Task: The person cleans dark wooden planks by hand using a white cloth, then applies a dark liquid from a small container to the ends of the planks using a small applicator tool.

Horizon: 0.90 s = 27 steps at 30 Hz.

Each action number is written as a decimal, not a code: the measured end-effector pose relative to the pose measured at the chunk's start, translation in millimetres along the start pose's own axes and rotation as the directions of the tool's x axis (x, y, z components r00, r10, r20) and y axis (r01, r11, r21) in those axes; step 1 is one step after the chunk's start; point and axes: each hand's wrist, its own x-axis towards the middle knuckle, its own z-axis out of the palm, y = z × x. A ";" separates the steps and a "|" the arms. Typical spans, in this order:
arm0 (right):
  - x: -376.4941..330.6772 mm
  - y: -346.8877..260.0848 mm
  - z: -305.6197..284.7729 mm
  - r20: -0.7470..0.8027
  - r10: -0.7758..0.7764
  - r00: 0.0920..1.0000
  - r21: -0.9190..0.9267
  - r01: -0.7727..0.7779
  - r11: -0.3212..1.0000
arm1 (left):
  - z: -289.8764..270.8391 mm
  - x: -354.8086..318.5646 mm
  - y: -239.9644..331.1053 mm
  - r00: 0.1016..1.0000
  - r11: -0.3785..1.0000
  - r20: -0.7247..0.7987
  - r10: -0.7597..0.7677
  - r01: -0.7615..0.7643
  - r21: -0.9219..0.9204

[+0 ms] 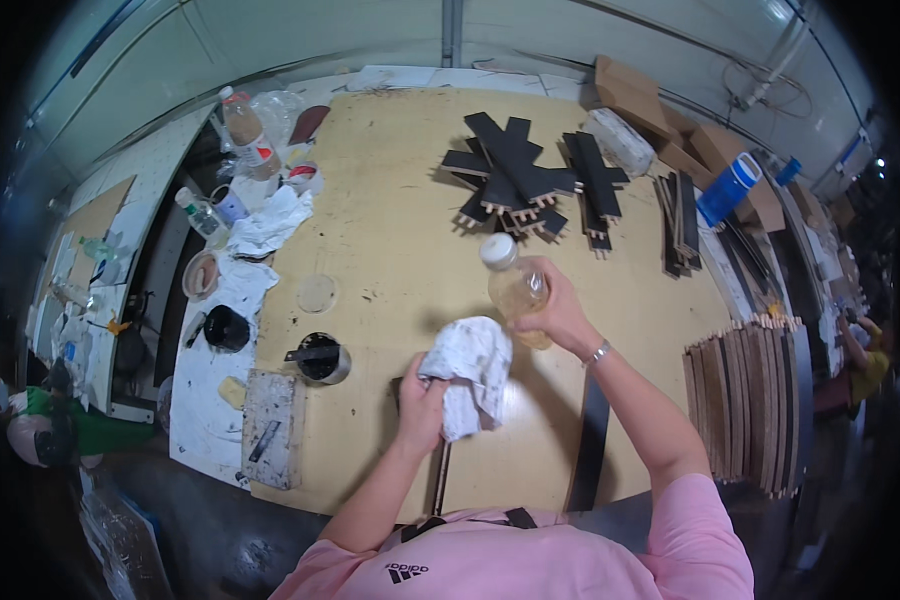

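My left hand is closed on a crumpled white cloth with grey smudges, which hangs over the middle of the worktable. In my right hand is a clear plastic bottle with a white cap and pale yellowish liquid. The bottle is tilted, its capped end toward the far left, just beyond the cloth. A dark strip lies below my left hand, partly hidden by it. Another black strip lies under my right forearm.
Black boards with pegged ends are piled at the far side. Many upright boards stand at right. To the left are an open tin of black stuff, a round lid, a stained block and bottles. A blue jug stands far right.
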 end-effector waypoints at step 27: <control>-144.3 -35.5 -55.2 -0.026 -0.120 0.992 -0.892 0.031 0.451 | 31.4 -10.3 -24.0 0.901 0.868 0.303 -0.311 0.399 -0.295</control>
